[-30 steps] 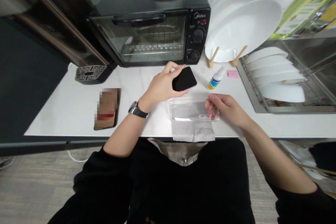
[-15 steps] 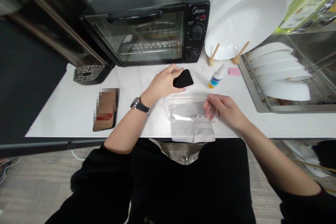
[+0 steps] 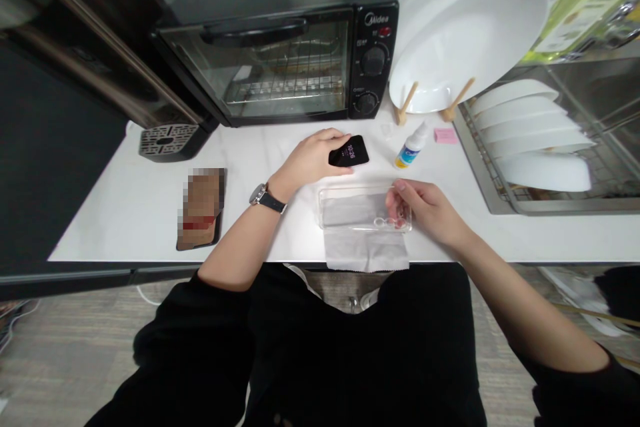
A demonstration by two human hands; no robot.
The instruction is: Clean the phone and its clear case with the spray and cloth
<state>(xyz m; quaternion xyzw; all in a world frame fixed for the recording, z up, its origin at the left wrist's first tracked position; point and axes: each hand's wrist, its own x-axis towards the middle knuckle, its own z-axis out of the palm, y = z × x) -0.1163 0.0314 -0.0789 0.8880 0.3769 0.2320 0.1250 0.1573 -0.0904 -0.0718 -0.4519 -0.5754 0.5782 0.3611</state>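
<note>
Near the toaster oven, my left hand [image 3: 316,159] is closed around a black smartphone [image 3: 351,152], whose lit screen reads 10:26. The palm hides the phone's left end. Between thumb and fingers, my right hand [image 3: 425,208] grips the right end of a clear phone case [image 3: 345,205]. Beneath the case a grey cleaning cloth [image 3: 367,252] is spread, its lower edge hanging over the counter's front. A small spray bottle [image 3: 411,147] with a blue and yellow label stands beyond my right hand, beside a pink folded piece [image 3: 445,136].
Another phone [image 3: 200,210], its screen blurred out, lies on the white counter [image 3: 120,207] at left. A black toaster oven [image 3: 280,67] stands behind. White plates [image 3: 465,47] lean in a wooden rack, and a steel sink [image 3: 505,197] with bowls is at right. A drip tray [image 3: 167,140] sits left.
The phone's screen has lit up with the time, and its far end has tipped slightly. The clear case has shifted a little to the left in my right hand.
</note>
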